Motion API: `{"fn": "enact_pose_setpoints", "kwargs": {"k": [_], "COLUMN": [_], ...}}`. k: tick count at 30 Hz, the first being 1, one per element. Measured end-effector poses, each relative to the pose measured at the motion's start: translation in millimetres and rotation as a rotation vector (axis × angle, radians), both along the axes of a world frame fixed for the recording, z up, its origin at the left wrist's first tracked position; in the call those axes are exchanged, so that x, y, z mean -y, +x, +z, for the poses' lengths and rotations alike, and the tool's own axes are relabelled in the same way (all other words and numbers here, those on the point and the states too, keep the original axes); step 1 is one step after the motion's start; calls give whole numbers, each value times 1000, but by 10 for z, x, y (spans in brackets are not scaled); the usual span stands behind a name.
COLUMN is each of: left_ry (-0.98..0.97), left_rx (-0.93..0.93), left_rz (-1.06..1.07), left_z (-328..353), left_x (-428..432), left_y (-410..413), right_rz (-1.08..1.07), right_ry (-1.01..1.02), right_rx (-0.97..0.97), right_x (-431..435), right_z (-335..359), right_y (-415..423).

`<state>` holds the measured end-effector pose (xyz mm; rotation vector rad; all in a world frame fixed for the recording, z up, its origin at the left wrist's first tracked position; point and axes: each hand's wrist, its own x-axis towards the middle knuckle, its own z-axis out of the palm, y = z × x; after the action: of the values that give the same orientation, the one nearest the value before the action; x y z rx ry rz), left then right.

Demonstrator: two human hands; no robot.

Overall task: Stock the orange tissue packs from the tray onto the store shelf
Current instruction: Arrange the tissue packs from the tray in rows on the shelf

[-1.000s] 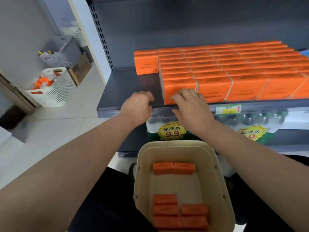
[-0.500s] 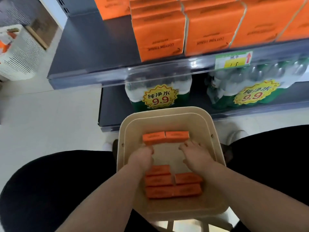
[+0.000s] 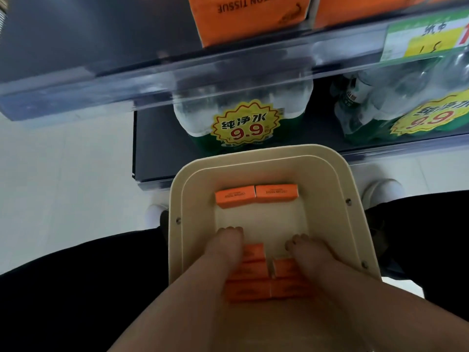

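Observation:
A beige tray (image 3: 176, 199) sits on my lap, under the dark shelf (image 3: 101, 41). Two orange tissue packs (image 3: 235, 196) lie side by side at its far end. Several more orange packs (image 3: 248, 290) are grouped at its near end. My left hand (image 3: 225, 247) lies on the left near pack (image 3: 255, 252), fingers curled down over its far edge. My right hand (image 3: 309, 252) covers the right near pack (image 3: 284, 268) in the same way. Stocked orange packs (image 3: 248, 19) stand at the shelf's front edge.
Shrink-wrapped water bottles (image 3: 243, 123) with yellow 9.9 stickers fill the lower shelf just beyond the tray. A price tag (image 3: 426, 39) hangs on the shelf rail at the right. Pale floor (image 3: 63, 186) lies to the left, and my dark trousers flank the tray.
My hands left the shelf's front pack, dropped into the tray and drew back onto the near group of packs. The view tilted down and closer to the tray.

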<state>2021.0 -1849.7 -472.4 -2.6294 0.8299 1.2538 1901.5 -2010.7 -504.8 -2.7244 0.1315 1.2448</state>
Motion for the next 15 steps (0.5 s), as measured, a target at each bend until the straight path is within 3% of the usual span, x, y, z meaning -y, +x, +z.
{"fn": "enact_pose_setpoints", "kwargs": {"k": [3, 8, 15], "left_ry": [23, 44, 110], "left_rx": [-10, -48, -68], "left_rz": [7, -7, -155], "left_z": [-47, -112, -285], "left_x": [-42, -19, 83], "left_y": [14, -17, -121], "right_rz": [-39, -158, -240], "right_ry": [14, -73, -60], "right_rx": [-22, 132, 212], "right_x": [-17, -30, -12], "right_z": [-6, 97, 169], "right_y": [45, 91, 97]}}
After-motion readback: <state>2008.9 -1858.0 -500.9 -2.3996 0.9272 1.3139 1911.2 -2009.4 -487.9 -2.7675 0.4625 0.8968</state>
